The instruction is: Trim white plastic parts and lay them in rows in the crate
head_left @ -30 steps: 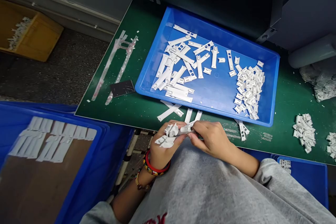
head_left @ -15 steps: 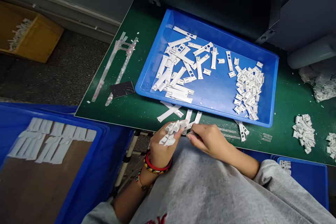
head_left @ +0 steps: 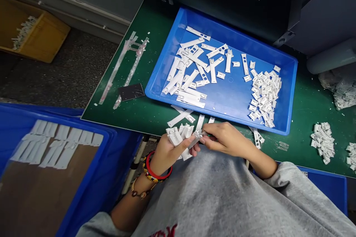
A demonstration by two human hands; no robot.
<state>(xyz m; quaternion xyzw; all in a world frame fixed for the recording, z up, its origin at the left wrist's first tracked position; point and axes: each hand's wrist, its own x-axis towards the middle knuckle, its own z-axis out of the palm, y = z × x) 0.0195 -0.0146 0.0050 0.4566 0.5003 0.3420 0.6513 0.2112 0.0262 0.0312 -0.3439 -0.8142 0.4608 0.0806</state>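
My left hand (head_left: 172,152) holds a bunch of small white plastic clips (head_left: 178,137) against its fingers, and a red bangle and beaded bracelets sit on that wrist. My right hand (head_left: 226,139) pinches a small white plastic piece (head_left: 197,134) at the fingertips, close to the left hand's fingers. The exact shape of the pinched piece is partly hidden by my fingers. Just beyond my hands, long white plastic strips (head_left: 180,116) lie on the green work mat (head_left: 306,118).
A blue plastic tray (head_left: 230,96) holds long white strips at its left and a heap of small clips at its right. Further clips lie on the mat at right. A blue bin with white strips sits at lower left, a cardboard box at upper left.
My left hand has turned, and its bunch of clips now sits more upright and closer to my right hand. My right fingers have moved up and left, and the whole view has shifted slightly.
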